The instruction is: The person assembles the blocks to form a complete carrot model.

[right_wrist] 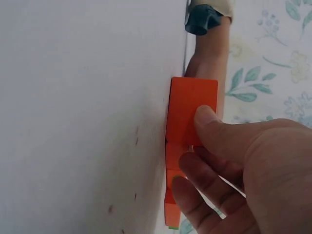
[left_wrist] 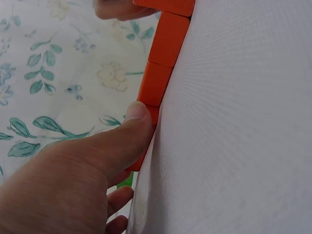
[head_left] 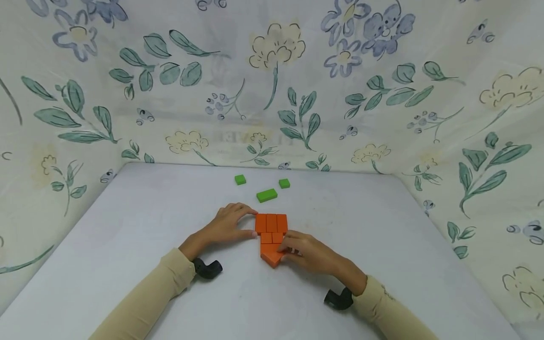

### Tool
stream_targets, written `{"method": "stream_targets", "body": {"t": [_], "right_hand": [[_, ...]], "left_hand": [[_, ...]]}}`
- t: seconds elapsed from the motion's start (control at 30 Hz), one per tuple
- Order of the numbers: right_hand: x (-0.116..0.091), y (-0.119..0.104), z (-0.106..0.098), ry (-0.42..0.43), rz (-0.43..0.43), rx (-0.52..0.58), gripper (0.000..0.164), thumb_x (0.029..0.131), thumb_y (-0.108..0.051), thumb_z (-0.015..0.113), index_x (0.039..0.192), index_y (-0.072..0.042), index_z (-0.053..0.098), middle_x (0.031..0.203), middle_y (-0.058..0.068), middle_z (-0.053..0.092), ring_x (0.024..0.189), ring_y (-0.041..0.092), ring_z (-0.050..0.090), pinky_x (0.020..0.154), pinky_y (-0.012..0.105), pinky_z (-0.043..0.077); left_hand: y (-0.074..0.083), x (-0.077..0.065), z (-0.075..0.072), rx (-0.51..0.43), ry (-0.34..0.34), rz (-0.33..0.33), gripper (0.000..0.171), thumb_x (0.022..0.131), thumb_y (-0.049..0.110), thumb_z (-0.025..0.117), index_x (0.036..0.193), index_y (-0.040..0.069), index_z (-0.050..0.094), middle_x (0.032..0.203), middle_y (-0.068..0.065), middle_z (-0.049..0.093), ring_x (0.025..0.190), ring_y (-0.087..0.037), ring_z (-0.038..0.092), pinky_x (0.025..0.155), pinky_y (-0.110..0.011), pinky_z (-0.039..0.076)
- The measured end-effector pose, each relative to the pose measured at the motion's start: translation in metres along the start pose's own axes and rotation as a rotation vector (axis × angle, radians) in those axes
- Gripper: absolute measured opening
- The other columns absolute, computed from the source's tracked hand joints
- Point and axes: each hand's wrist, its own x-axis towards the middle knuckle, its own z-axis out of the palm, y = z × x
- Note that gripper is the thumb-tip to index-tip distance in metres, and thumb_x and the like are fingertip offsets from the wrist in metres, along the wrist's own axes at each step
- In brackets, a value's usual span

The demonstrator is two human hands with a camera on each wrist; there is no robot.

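Observation:
Several orange blocks lie close together in the middle of the white table. Three oblong ones form the far row, with two small blocks against its near side. Closest to me is a larger orange block, its near end coming to a corner. My left hand holds the left end of the far row, index finger at the far corner and thumb at the near one. With thumb and fingers, my right hand pinches the larger block by its right side. In the right wrist view, the thumb lies on its broad orange face.
Beyond the orange blocks are a green oblong block and two small green blocks, one at the left and one at the right. A flowered cloth rises behind the table and along its sides.

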Motion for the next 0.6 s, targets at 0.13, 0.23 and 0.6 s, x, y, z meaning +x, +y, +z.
{"method": "stream_targets", "body": {"t": [0.13, 0.23, 0.6], "right_hand": [[0.0010, 0.0009, 0.0015, 0.013, -0.013, -0.012, 0.016, 0.090, -0.011, 0.073, 0.106, -0.011, 0.072, 0.097, -0.001, 0.061, 0.083, 0.006, 0.053, 0.074, 0.016, 0.050], [0.0008, -0.0001, 0.0019, 0.016, -0.018, -0.025, 0.016, 0.090, -0.011, 0.074, 0.106, -0.011, 0.071, 0.096, -0.002, 0.060, 0.082, 0.005, 0.052, 0.073, 0.015, 0.048], [-0.0012, 0.0018, 0.0042, 0.019, -0.043, -0.060, 0.018, 0.090, -0.013, 0.074, 0.107, -0.012, 0.069, 0.097, -0.002, 0.060, 0.085, 0.004, 0.051, 0.076, 0.015, 0.048]], "left_hand": [[0.0006, 0.0003, -0.0014, -0.004, 0.003, -0.003, 0.063, 0.085, 0.056, 0.072, 0.137, 0.024, 0.056, 0.143, -0.006, 0.052, 0.135, -0.029, 0.043, 0.104, -0.053, 0.033], [-0.0001, 0.0005, -0.0003, -0.004, 0.002, -0.008, 0.063, 0.085, 0.055, 0.072, 0.138, 0.024, 0.056, 0.144, -0.006, 0.052, 0.135, -0.028, 0.042, 0.105, -0.053, 0.033], [-0.0012, 0.0003, 0.0020, 0.007, 0.001, -0.007, 0.064, 0.085, 0.059, 0.070, 0.138, 0.026, 0.056, 0.144, -0.005, 0.052, 0.135, -0.029, 0.043, 0.105, -0.053, 0.033]]}}
